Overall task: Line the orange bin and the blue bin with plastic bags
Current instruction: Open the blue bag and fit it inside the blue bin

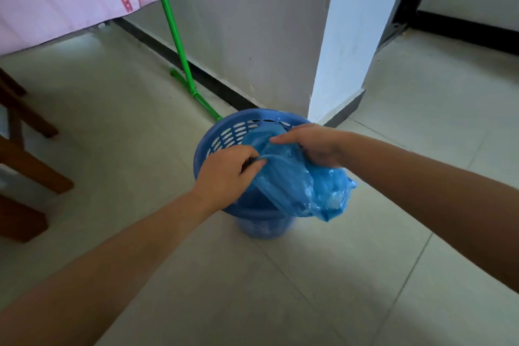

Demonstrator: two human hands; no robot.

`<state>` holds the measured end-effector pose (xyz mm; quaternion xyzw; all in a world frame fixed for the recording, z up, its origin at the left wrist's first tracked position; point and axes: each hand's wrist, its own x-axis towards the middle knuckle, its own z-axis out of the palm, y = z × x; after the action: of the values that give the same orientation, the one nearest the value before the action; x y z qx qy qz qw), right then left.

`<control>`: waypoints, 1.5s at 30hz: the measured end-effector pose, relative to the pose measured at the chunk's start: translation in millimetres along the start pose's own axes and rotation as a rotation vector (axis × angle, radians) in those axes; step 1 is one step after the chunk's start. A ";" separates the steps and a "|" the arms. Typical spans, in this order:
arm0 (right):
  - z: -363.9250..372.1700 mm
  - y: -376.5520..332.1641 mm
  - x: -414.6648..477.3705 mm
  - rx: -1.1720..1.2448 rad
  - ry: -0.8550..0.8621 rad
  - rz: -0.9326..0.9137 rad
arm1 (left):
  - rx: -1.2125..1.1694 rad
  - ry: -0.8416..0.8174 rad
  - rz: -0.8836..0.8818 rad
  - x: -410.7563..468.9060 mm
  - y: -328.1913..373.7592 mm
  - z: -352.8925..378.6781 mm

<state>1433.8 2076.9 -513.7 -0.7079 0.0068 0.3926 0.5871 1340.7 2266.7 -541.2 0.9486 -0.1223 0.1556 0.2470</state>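
The blue bin [224, 135] stands on the tiled floor [309, 275] beside the white wall corner [342, 50], and a blue plastic bag [303, 185] lies bunched across its opening, spilling over the near right rim. Your left hand [227, 174] pinches a fold of the bag against the near rim; your right hand [314, 144] rests on top of the film with its fingers curled into it. The bag looks thin, soft and slippery, almost weightless, so it will likely slide out of a loose hold and could tear on the slotted wall if you pull hard. Take hold of it at the mouth edge, one hand on each side, and stretch that edge over the rim. The bin looks light enough to shift. You have one bin and one bag in view, two hands on them; no orange bin shows.
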 end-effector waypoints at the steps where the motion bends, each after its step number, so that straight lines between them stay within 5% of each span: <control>1: -3.8 -3.5 -3.0 -0.048 0.036 -0.046 | -0.009 0.007 -0.029 1.8 -2.9 -0.6; 6: -12.4 -17.9 -13.3 -0.860 0.604 -0.481 | 0.019 0.096 -0.148 15.1 -17.4 -6.9; 9: 0.2 -21.6 -27.1 -0.877 0.599 -0.676 | -0.030 0.139 -0.226 24.3 -23.1 -12.7; 14: 12.6 -9.6 -25.2 -1.130 0.362 -0.552 | -0.022 0.162 -0.260 28.6 -24.6 -15.6; 17: 4.4 -4.5 -17.1 -1.000 0.406 -0.479 | -0.015 0.137 -0.311 31.4 -19.8 -15.1; 22: -8.6 -1.0 -3.1 -0.386 0.472 -0.204 | -0.323 0.092 -0.494 30.6 11.3 -3.6; 27: -15.2 6.3 6.4 0.002 0.427 -0.173 | -0.369 -0.101 -0.663 27.7 14.2 6.0; 31: -25.5 6.0 9.4 -0.460 0.555 -0.298 | -0.368 -0.033 -0.635 28.6 -0.1 -7.5; 36: -46.8 5.6 3.3 -1.594 0.551 -0.573 | -0.047 0.029 -0.489 35.2 -32.7 -22.3; 38: -48.6 3.5 5.6 -1.484 0.580 -0.559 | 0.060 -0.034 -0.391 36.6 -40.5 -26.9; 42: -47.5 -13.7 8.7 -0.558 0.523 -0.302 | 0.107 -0.086 -0.313 38.9 -37.7 -36.8; 45: -31.3 -21.3 4.5 -0.560 0.655 -0.399 | 0.063 -0.058 -0.362 44.2 -33.4 -40.3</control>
<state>1464.1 2059.4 -498.5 -0.9130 -0.0505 0.0150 0.4045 1382.3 2308.5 -506.5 0.9665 0.0484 0.0846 0.2375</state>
